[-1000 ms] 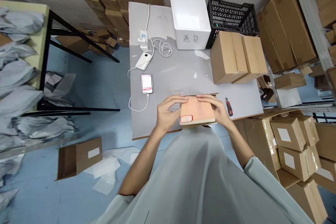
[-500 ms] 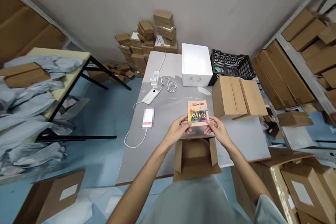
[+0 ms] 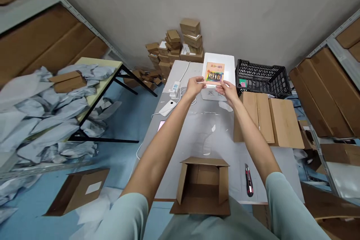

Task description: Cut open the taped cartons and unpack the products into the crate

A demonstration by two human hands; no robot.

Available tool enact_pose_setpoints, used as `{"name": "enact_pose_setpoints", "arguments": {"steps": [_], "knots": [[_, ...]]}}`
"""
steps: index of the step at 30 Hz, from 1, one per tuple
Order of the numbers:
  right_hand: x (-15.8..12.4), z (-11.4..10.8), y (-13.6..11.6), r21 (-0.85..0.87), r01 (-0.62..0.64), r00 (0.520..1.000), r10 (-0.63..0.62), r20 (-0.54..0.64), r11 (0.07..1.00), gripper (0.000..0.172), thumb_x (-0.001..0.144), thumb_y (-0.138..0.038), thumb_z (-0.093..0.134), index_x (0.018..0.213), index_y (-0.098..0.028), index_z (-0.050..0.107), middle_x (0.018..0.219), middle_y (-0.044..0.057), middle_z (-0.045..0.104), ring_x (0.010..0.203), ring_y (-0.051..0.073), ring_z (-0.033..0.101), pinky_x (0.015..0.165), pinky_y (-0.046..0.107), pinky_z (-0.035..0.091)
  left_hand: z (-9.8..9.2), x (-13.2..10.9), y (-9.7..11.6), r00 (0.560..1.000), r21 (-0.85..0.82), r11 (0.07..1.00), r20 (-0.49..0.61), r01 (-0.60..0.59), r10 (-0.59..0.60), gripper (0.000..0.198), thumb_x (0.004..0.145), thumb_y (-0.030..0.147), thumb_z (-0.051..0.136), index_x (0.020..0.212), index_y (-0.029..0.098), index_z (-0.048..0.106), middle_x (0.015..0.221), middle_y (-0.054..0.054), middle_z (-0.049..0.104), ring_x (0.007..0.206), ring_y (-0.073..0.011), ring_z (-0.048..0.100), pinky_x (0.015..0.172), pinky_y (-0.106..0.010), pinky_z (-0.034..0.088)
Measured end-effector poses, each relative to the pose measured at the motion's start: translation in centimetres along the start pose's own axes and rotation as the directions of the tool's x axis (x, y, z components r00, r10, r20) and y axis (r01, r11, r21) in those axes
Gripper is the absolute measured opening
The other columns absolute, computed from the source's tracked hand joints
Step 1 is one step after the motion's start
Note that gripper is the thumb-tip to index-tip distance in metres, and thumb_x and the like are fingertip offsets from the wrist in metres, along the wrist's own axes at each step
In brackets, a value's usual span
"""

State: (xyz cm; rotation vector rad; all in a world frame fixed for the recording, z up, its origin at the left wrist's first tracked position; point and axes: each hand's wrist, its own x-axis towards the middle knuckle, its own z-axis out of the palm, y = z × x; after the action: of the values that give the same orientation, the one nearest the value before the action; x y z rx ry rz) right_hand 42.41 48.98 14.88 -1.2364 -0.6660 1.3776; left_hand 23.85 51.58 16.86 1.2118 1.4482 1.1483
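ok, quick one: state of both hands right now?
Left hand: closed, holding the orange book by its lower left corner.
Right hand: closed, holding the same book by its lower right corner.

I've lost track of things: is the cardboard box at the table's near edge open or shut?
Open: the cardboard box has its flaps spread apart, leaving its inside in view.

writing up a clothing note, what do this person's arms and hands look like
The left hand and right hand are bare, with no gloves, watch or bracelet visible. The forearms are uncovered too, below short, loose, plain sleeves in pale blue-green.
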Motion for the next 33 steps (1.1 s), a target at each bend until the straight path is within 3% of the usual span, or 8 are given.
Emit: {"name": "enact_pose_setpoints", "arguments": {"steps": [4,7,12,15,18,21,25,33], "knots": [[0.8,0.6,0.4,-0.148,-0.070,0.996,0.062,-0.057,0.987,0.020,0.115,-0.021,0.065,0.134,-0.015,0.065,0.091,0.004,0.083,0.066,0.012,0.079,0.078,0.029,0.073,-2.1,0.5,0.4,0.997,0.044,0.999,-0.077,0.002,0.002,0.069,0.074,0.010,0.084,0.143,0.011,0.075,0.157,-0.028,0.070,0.142,-0.0401,0.070,0.118,-0.058,0.060],[-3.4,-2.8,4.0,-0.255,-0.072,0.996,0.082,0.029,0.964,0.023,0.102,-0.031,0.085,0.114,-0.016,0.072,0.085,0.003,0.081,0.057,0.012,0.073,0.065,0.027,0.067,-6.1,-3.6,-2.5,0.997,0.133,0.990,-0.049,-0.046,0.053,0.053,0.080,0.022,0.084,0.132,0.014,0.080,0.147,-0.023,0.078,0.131,-0.0368,0.077,0.120,-0.056,0.060],[-17.4,-14.7,13.3,-0.306,0.025,0.999,-0.012,0.044,0.952,0.064,0.085,-0.075,0.088,0.116,-0.020,0.079,0.103,0.012,0.088,0.084,0.024,0.084,0.077,0.039,0.070,-14.6,-17.0,-12.3,0.984,0.261,0.951,-0.110,0.165,-0.140,0.049,0.081,0.053,0.086,0.117,0.020,0.082,0.140,-0.019,0.082,0.131,-0.0383,0.078,0.117,-0.052,0.062],[-26.4,-20.9,18.4,-0.331,-0.125,0.985,0.079,-0.151,0.935,0.070,0.084,-0.085,0.083,0.117,-0.023,0.081,0.113,0.017,0.088,0.097,0.032,0.085,0.085,0.049,0.072,-17.5,-27.0,-17.7,0.894,0.235,0.863,-0.146,0.447,-0.424,0.068,0.070,0.076,0.089,0.110,0.021,0.080,0.134,-0.019,0.085,0.131,-0.0423,0.077,0.117,-0.055,0.062],[-33.5,-23.4,22.2,-0.333,-0.387,0.921,0.340,-0.192,0.860,0.078,0.072,-0.091,0.088,0.113,-0.025,0.081,0.113,0.018,0.087,0.102,0.036,0.085,0.088,0.055,0.073,-17.6,-36.0,-20.4,0.762,0.138,0.751,-0.066,0.646,-0.644,0.089,0.061,0.095,0.087,0.111,0.022,0.081,0.136,-0.021,0.085,0.135,-0.0446,0.076,0.116,-0.056,0.062],[-37.7,-22.8,24.7,-0.320,-0.554,0.826,0.555,-0.096,0.769,0.087,0.073,-0.094,0.087,0.126,-0.026,0.081,0.133,0.019,0.084,0.118,0.039,0.085,0.094,0.055,0.074,-16.0,-41.7,-21.1,0.681,0.067,0.680,0.013,0.730,-0.732,0.104,0.062,0.106,0.080,0.121,0.021,0.084,0.143,-0.022,0.082,0.139,-0.0440,0.074,0.115,-0.053,0.062],[-39.4,-20.3,25.3,-0.390,-0.526,0.812,0.582,0.034,0.756,0.088,0.085,-0.091,0.082,0.145,-0.028,0.079,0.155,0.017,0.076,0.132,0.038,0.080,0.103,0.056,0.074,-15.6,-43.9,-20.5,0.741,0.043,0.740,-0.053,0.671,-0.669,0.103,0.069,0.104,0.080,0.130,0.021,0.085,0.145,-0.017,0.083,0.141,-0.0425,0.073,0.119,-0.051,0.060],[-39.2,-11.5,22.3,-0.604,-0.206,0.866,0.430,0.253,0.770,0.099,0.090,-0.089,0.079,0.164,-0.024,0.071,0.156,0.017,0.075,0.132,0.036,0.078,0.111,0.054,0.070,-24.1,-46.5,-20.2,0.841,0.014,0.847,-0.131,0.531,-0.525,0.100,0.083,0.098,0.073,0.146,0.020,0.078,0.157,-0.016,0.077,0.149,-0.0415,0.069,0.127,-0.050,0.056]]}}
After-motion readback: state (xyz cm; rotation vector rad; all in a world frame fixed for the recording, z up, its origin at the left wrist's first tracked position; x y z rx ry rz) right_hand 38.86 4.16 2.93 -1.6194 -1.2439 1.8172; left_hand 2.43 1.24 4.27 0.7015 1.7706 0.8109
